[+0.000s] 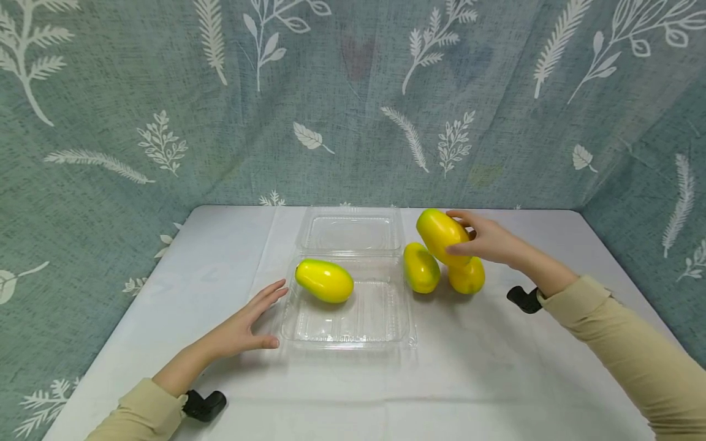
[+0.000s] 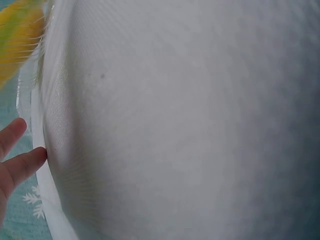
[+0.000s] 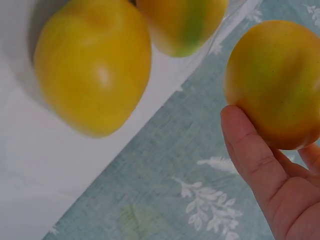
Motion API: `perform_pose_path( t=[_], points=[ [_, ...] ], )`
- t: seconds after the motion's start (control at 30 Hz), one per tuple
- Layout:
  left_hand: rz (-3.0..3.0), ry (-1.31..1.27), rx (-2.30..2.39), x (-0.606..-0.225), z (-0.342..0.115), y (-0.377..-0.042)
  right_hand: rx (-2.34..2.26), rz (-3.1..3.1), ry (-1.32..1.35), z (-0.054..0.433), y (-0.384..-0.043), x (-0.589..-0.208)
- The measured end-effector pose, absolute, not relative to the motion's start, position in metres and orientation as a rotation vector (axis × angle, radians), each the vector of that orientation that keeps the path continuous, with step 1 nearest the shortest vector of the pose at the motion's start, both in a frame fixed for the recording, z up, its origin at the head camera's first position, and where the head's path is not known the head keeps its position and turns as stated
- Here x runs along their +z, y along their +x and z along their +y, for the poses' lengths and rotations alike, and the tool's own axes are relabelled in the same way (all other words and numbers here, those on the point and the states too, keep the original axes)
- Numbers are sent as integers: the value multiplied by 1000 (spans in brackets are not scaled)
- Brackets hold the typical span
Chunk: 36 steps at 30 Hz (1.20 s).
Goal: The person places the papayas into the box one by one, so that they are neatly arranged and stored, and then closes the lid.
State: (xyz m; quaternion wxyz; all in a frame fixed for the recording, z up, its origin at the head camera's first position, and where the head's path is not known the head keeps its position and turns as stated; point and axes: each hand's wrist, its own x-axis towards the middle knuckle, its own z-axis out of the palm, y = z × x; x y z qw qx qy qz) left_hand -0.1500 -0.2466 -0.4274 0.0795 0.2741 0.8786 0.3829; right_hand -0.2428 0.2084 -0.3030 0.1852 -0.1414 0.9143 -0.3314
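White desk (image 1: 469,386) before me: right of the clear clamshell (image 1: 388,312), the right hand (image 1: 485,239) grips a raised papaya (image 1: 441,236), seemingly for loading; left of the clamshell, the left hand (image 1: 242,324) is empty, fingers spread. Next likely calls for lowering it beside the second papaya (image 1: 324,282) inside.

Clear plastic container (image 1: 380,312) open, lid (image 1: 353,234) laid back. Boxed fruit (image 1: 324,280), glossy yellow-green, lies sideways in the base, narrow end left. Held fruit (image 1: 439,234), similar, raised and tilted. Greenish fruit (image 1: 421,269) and yellow fruit (image 1: 469,278) rest outside, right.
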Motion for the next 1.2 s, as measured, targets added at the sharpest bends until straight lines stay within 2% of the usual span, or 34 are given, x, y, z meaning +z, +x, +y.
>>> perform_pose_path(
  t=[1.2],
  points=[
    [2629, 834, 1155, -428, -248, -149, -1002, 2407, -712, 113, -238, -321]
  ],
)
